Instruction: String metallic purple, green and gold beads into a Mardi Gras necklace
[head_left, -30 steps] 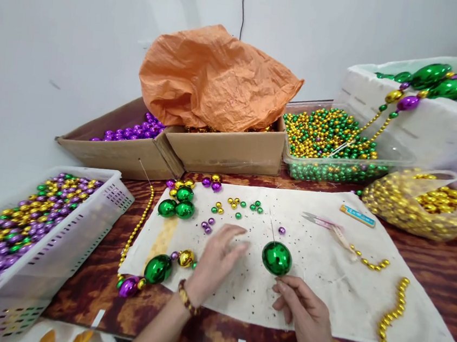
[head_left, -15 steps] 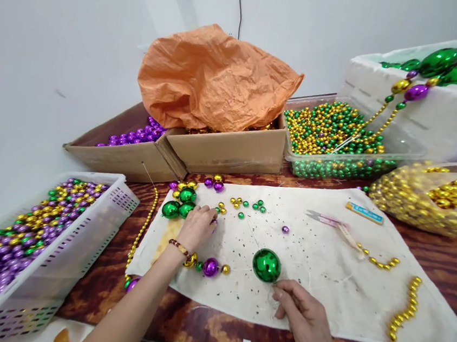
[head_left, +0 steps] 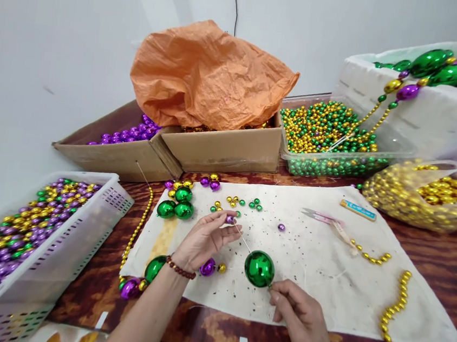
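Observation:
My left hand (head_left: 208, 239) pinches a small purple bead (head_left: 230, 220) between thumb and fingers, at the upper end of a thin needle (head_left: 245, 241). That needle sticks up out of a large green bead (head_left: 259, 268). Below the green bead, my right hand (head_left: 293, 308) is closed at its lower end, apparently on the needle or thread, which the fingers mostly hide. Left of the green bead, a strung purple bead (head_left: 207, 267) and a gold bead (head_left: 222, 268) lie on the cloth, partly behind my left wrist.
On the white cloth (head_left: 315, 278) lie loose green beads (head_left: 183, 209), scissors (head_left: 321, 216), a blue-and-orange packet (head_left: 358, 209) and a gold bead strand (head_left: 391, 319). Around it stand a white basket (head_left: 96, 222), cardboard boxes (head_left: 222, 151), a clear tub (head_left: 348, 156) and a bag of gold beads (head_left: 397, 194).
My left hand has come from beside the loose green beads toward the needle, now with the purple bead in its fingers. The right hand stays by the large green bead.

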Motion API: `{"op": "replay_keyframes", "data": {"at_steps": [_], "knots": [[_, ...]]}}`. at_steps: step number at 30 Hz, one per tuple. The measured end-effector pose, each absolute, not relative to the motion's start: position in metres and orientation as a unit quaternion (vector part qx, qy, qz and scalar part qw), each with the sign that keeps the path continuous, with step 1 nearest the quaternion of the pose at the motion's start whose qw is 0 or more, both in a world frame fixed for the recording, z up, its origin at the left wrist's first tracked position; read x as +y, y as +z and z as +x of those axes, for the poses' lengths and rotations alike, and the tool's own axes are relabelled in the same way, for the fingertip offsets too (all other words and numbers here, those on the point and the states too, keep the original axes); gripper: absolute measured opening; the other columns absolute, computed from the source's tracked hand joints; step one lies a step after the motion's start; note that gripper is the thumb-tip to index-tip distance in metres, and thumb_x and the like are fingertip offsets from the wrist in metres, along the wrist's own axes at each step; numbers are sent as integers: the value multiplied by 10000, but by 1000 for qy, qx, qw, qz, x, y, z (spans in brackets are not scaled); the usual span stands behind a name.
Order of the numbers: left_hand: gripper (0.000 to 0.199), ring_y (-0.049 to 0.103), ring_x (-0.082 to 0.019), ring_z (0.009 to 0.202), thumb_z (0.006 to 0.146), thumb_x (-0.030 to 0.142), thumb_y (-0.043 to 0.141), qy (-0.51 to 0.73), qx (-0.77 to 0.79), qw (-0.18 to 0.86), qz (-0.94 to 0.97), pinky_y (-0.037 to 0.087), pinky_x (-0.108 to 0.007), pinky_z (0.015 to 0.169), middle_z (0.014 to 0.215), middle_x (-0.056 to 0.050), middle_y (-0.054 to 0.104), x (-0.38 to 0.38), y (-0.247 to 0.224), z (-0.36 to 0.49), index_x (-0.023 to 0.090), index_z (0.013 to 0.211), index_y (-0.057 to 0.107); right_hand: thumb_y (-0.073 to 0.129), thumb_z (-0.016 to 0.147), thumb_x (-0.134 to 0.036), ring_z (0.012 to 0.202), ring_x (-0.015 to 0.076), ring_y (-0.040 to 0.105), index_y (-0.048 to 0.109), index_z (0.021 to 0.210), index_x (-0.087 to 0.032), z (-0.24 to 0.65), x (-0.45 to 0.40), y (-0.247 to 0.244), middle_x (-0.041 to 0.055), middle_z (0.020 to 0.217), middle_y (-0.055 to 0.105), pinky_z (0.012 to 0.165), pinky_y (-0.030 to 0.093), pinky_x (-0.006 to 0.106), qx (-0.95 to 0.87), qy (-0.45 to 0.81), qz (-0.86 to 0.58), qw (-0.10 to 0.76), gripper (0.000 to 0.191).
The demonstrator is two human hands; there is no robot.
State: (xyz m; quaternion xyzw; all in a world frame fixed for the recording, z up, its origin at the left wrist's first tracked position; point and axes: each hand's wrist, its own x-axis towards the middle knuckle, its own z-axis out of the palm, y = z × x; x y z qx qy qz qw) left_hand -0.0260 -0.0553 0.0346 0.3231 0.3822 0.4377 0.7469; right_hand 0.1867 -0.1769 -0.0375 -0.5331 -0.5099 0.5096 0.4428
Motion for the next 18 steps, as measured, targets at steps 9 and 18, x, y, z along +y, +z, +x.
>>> {"op": "replay_keyframes", "data": {"at_steps": [9,18], "knots": [[151,685,-225,899,861,229,634,457,368,754,294,479,-465,957,925,-43,657,-61,30,-16,154,992,640,500,910,-399,527,140,494,620,755,-193,190,-180,-32,-24,536,496,529,379,232,-534,470,-553,434,284],[167,687,-171,751,813,284,689,465,408,708,342,514,-441,883,816,-3,652,-59,33,-12,163,923,652,524,886,-458,465,125,428,620,753,-183,190,-182,-30,-35,493,445,480,336,232,-504,510,-556,421,320]]}}
